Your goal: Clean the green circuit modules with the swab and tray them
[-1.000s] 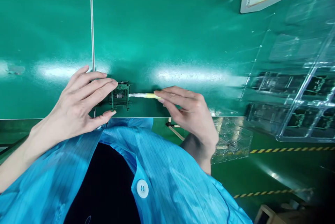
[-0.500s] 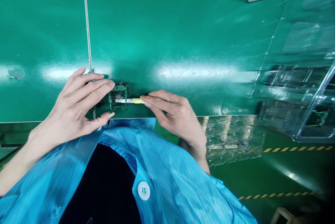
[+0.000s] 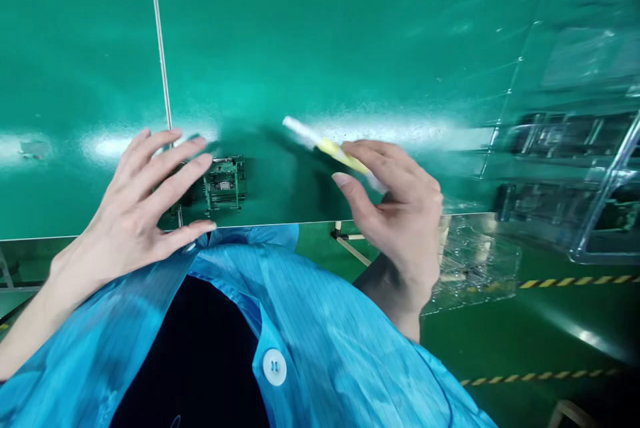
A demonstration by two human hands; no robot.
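1. location. the circuit board (image 3: 225,186) lies on the tabletop (image 3: 360,35), near its front edge and to the right of the pale strip (image 3: 159,35).
2. left of the hands. the left hand (image 3: 137,205) is spread and arched at the left side of the board, thumb well apart from the fingers. it has no closed grip; whether a fingertip touches the board cannot be told.
3. right of the hands. the right hand (image 3: 400,205) is partly curled and holds the white-and-yellow stick (image 3: 327,147) between its fingers. the white end points away from the body, apart from the board. blur hides the exact finger contact.
4. board, expected handling. judged light and stiff, with an open frame and small exposed parts. treat as fragile: thin posts and edges may bend or snap under a squeeze.
5. board, hold points. grip opposite outer edges with light, even pressure. keep fingertips off the parts in the middle.
6. board, stability. low weight suggests it may slide on the glossy tabletop; steady it at one side.
7. stick, expected handling. judged light and slim; the stiffness of the white end cannot be told. hold by the yellow section.
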